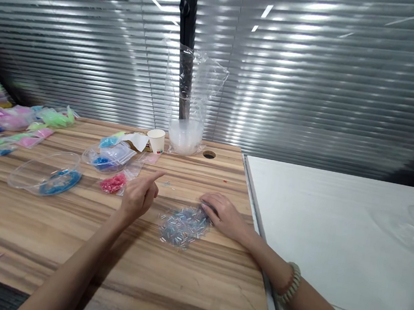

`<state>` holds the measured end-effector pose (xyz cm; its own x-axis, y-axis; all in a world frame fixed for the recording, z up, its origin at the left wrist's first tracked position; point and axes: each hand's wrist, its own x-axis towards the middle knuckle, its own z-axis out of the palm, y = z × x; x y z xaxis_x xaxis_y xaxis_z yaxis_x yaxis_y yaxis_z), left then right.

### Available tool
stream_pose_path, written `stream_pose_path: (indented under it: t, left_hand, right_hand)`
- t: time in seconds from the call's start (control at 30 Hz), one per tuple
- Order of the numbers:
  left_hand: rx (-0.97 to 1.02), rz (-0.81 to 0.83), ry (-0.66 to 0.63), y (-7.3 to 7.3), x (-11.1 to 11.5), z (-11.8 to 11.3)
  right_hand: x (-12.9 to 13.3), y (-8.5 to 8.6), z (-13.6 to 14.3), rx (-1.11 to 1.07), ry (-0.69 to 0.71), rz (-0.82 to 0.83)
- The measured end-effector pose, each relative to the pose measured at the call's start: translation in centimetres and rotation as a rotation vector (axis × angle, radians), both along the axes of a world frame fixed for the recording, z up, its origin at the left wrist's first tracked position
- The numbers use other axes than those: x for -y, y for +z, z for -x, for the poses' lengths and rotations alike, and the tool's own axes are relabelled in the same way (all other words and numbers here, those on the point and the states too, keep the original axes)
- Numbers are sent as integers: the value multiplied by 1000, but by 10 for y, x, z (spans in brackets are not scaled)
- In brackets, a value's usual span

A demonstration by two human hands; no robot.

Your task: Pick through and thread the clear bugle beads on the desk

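Note:
A loose pile of small clear, shiny tube-like pieces (pixel 183 227) lies on the wooden table. My left hand (pixel 139 197) is raised to the left of the pile, its index finger stretched out and the other fingers curled, with nothing visible in it. My right hand (pixel 225 215) rests low at the pile's upper right edge, fingers bent over some pieces; what lies under the fingertips is hidden. Red beads in a clear bag (pixel 113 183) lie left of my left hand.
A clear dish with a blue ring (pixel 60 182), another dish with blue bags (pixel 107 157), a paper cup (pixel 156 141) and a bagged tub (pixel 185 136) stand farther back. Colourful bags (pixel 17 120) cover the back left. A white table (pixel 323 201) adjoins on the right.

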<state>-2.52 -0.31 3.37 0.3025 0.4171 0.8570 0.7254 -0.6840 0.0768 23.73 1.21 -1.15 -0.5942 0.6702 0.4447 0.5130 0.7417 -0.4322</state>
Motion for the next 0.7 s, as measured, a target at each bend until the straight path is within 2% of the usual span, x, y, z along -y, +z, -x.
stream_pose_path:
  t: [0.2, 0.37, 0.47, 0.6, 0.7]
  left_hand:
    - [-21, 12, 43, -6, -2, 1]
    - [130, 117, 35, -8, -1, -2]
    - [352, 288, 8, -6, 2, -8]
    - [856, 579, -47, -2, 1, -19]
    - [1081, 662, -82, 0, -3, -21]
  right_hand:
    - [1, 1, 0, -29, 0, -35]
    - [2, 2, -1, -42, 10, -49]
    - [2, 3, -1, -48, 16, -53]
    - [2, 2, 0, -70, 32, -56]
    - [2, 1, 0, -81, 36, -59]
